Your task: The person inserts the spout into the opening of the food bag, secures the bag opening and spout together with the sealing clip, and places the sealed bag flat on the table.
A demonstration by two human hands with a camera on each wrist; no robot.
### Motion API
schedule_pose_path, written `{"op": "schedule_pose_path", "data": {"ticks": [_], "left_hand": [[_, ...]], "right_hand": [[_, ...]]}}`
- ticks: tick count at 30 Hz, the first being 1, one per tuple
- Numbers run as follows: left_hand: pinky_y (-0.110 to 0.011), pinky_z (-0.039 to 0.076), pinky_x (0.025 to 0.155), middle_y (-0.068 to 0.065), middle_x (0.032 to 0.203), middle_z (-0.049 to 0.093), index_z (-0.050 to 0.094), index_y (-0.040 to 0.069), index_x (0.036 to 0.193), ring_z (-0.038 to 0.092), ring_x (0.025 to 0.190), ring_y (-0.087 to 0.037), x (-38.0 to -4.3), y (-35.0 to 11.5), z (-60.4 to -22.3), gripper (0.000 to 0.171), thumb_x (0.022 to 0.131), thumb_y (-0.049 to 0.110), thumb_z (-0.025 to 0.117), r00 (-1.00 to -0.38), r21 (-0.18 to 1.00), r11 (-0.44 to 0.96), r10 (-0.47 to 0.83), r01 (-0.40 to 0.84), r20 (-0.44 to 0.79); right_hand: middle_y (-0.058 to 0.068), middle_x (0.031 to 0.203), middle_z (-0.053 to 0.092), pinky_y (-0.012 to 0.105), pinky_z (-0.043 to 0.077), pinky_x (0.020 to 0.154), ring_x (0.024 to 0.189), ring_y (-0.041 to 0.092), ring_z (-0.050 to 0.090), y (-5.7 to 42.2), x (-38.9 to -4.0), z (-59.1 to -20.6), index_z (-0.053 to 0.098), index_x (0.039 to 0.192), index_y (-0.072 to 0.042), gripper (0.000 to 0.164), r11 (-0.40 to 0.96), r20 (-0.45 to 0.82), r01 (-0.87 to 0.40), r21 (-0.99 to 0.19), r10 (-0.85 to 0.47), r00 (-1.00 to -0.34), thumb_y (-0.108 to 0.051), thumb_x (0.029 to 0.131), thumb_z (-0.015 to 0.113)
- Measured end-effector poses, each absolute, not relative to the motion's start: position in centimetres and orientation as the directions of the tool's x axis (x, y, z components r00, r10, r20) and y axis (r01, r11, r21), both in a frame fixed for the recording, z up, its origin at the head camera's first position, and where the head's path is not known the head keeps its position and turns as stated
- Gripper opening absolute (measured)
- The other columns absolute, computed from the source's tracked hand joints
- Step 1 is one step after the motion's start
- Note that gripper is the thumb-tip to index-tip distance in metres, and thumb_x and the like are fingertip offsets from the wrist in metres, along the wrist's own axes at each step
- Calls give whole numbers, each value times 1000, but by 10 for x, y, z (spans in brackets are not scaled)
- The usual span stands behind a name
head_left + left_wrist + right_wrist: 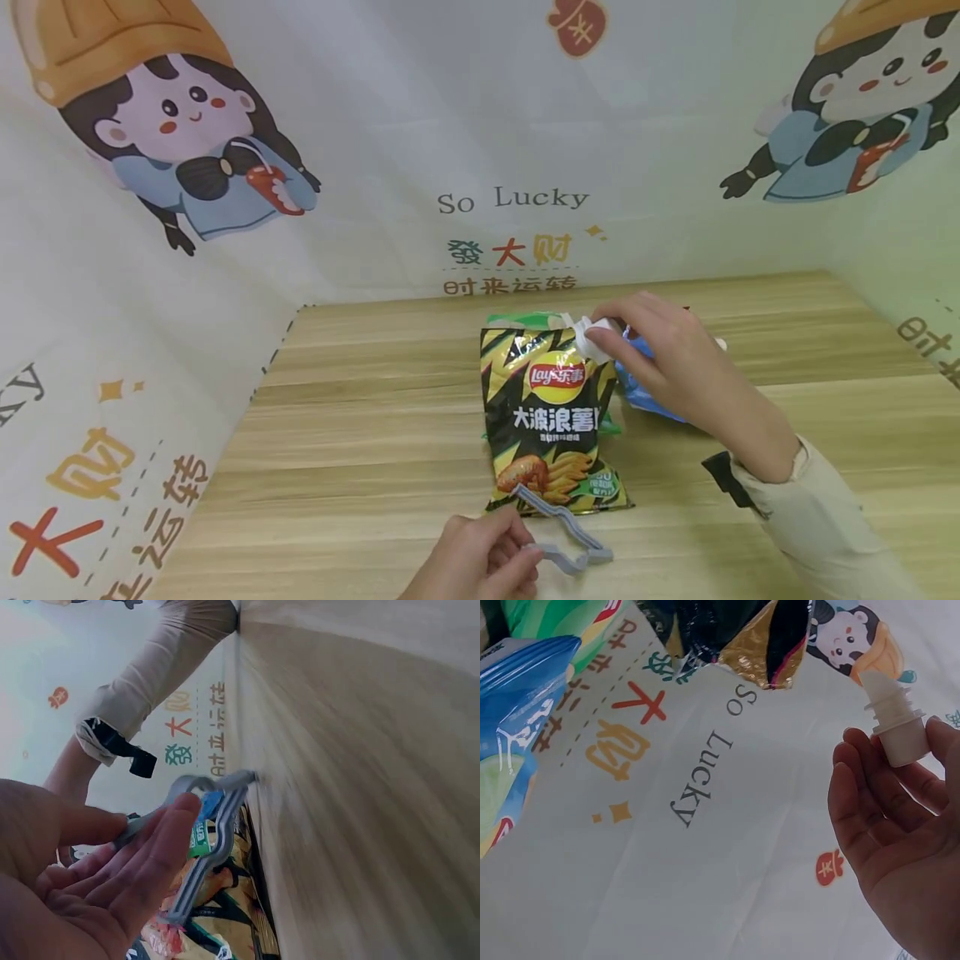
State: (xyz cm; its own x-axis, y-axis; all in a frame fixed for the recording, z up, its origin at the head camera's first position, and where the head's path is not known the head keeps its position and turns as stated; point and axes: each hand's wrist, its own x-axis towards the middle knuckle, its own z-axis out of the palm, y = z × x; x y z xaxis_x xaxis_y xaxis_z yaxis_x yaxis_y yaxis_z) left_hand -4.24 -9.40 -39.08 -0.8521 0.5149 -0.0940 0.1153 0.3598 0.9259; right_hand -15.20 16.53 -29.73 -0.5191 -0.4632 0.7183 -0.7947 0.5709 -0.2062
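My left hand [480,557] pinches one end of a grey plastic bag clip [564,514] near the front of the table. The two hinged arms of the clip stand apart, as the left wrist view also shows. Between finger and thumb my right hand [678,354] holds a small white ribbed spout with a cap [901,739], raised at the upper right of a black and yellow Lay's chip bag [555,387]. In the head view the spout overlaps the bag's top corner; whether they touch I cannot tell.
Behind the Lay's bag shows a green bag [517,320]. A blue bag [643,385] lies to the right, partly hidden by my right hand. Printed white cloth [390,167] rises behind and beside the wooden table [360,433].
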Motion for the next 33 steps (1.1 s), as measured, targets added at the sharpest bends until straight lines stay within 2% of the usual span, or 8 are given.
{"op": "schedule_pose_path", "data": {"ticks": [4, 10, 19, 23, 25, 29, 33], "left_hand": [[-14, 49, 55, 12, 69, 64, 64, 10, 87, 56, 59, 6, -47, -96, -395, 13, 95, 19, 69, -829, 823, 508, 553, 256, -83], [-16, 43, 50, 15, 61, 54, 66, 15, 86, 47, 53, 3, -51, -99, -402, 14, 94, 25, 71, -820, 633, 677, 561, 375, -115], [-14, 36, 49, 15, 57, 50, 63, 16, 79, 41, 50, 3, -58, -102, -411, 17, 92, 23, 71, -782, 462, 708, 621, 534, -48], [-14, 37, 49, 15, 57, 52, 64, 15, 81, 43, 50, 4, -58, -105, -406, 18, 94, 26, 70, -786, 475, 706, 617, 525, -49], [-14, 39, 49, 15, 60, 55, 66, 14, 84, 44, 50, 5, -59, -106, -399, 17, 95, 27, 69, -794, 498, 692, 608, 522, -13], [-12, 39, 48, 13, 65, 59, 68, 11, 87, 44, 52, 6, -64, -106, -377, 17, 97, 24, 67, -792, 500, 645, 591, 578, 154], [-12, 38, 46, 13, 64, 54, 66, 12, 87, 44, 53, 5, -75, -104, -353, 16, 98, 23, 65, -766, 456, 618, 558, 641, 320]], "right_hand": [[-2, 88, 63, 31, 50, 66, 78, 9, 56, 169, -156, -298, 68, 105, -8, 10, 604, 681, -759, -244, -451, -577, -14, 98, 64], [-4, 78, 53, 27, 40, 59, 69, 9, 45, 173, -158, -298, 67, 104, -10, 9, 652, 638, -708, -271, -430, -639, -16, 99, 64], [-4, 79, 55, 29, 44, 63, 72, 10, 48, 174, -163, -298, 67, 105, -12, 10, 672, 604, -687, -278, -434, -669, -19, 98, 65], [-4, 78, 55, 30, 45, 63, 72, 11, 48, 174, -163, -299, 67, 105, -12, 11, 676, 594, -680, -285, -432, -678, -21, 99, 64], [-4, 78, 55, 31, 46, 63, 71, 11, 48, 174, -164, -299, 67, 105, -11, 12, 674, 593, -681, -286, -434, -678, -21, 99, 64], [-4, 77, 55, 33, 48, 63, 70, 10, 49, 175, -166, -300, 67, 107, -11, 12, 664, 598, -692, -283, -442, -668, -19, 99, 64], [-4, 77, 56, 33, 49, 63, 70, 9, 50, 177, -168, -301, 66, 107, -10, 12, 658, 603, -701, -276, -449, -659, -18, 98, 65]]}}
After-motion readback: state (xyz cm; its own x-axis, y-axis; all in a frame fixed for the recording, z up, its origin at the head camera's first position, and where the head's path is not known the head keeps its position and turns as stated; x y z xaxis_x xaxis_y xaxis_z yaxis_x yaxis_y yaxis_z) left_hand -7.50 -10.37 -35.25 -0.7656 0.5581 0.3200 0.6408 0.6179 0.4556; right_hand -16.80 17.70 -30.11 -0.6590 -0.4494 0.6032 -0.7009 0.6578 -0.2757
